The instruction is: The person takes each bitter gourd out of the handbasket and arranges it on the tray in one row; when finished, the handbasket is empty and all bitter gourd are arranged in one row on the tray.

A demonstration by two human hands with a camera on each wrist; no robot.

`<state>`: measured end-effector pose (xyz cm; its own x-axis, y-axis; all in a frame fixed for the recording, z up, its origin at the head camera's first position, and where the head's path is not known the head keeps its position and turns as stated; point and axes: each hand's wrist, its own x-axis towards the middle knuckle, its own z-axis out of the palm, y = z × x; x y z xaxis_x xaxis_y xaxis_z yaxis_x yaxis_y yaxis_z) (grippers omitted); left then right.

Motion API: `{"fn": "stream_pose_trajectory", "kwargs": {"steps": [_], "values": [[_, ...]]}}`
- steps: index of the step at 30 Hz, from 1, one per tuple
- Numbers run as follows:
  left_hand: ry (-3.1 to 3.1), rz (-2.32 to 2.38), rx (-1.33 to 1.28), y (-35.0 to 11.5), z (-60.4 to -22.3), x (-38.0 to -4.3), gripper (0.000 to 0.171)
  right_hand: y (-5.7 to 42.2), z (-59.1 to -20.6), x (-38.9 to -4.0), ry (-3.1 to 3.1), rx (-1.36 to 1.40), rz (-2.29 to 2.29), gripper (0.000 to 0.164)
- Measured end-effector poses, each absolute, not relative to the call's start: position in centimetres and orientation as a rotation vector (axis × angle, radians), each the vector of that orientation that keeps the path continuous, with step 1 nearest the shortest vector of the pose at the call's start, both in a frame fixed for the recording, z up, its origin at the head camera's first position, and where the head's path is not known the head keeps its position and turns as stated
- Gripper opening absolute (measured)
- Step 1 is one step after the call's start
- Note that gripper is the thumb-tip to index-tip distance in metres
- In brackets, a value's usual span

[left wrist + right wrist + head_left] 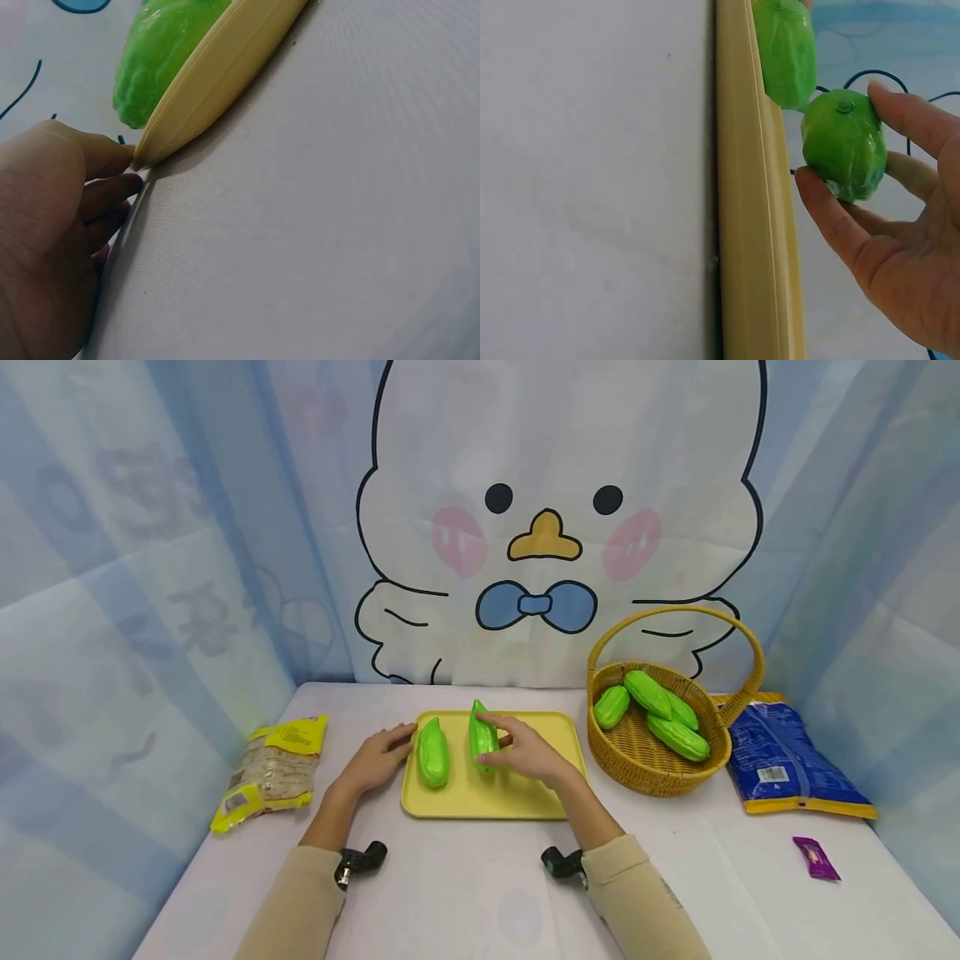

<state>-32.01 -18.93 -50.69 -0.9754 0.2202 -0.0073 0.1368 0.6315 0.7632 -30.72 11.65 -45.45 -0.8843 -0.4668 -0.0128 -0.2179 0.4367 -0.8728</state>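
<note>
Pale tabletop (450, 893): I watch the right hand (525, 752) pinch one green gourd (480, 739). The left hand (375, 760), fingers loose, touches the tray (487, 800).

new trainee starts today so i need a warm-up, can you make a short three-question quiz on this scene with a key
1. Which hand holds a green vegetable?
a) left
b) right
c) neither

2. True or false: the purple packet lies on the yellow tray.

3. How many green vegetables can be seen in the basket?

Key:
1. b: the right hand holds it between thumb and fingers.
2. False: the purple packet lies on the table.
3. Four.
</note>
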Motion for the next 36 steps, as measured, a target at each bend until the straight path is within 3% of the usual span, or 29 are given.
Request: {"fn": "stream_pose_trajectory", "kwargs": {"steps": [36], "values": [[2.744, 1.277, 0.309, -19.1, -50.5, -32.0, 0.050, 10.0, -46.9, -30.4, 2.413, -0.577, -1.382, 0.071]]}}
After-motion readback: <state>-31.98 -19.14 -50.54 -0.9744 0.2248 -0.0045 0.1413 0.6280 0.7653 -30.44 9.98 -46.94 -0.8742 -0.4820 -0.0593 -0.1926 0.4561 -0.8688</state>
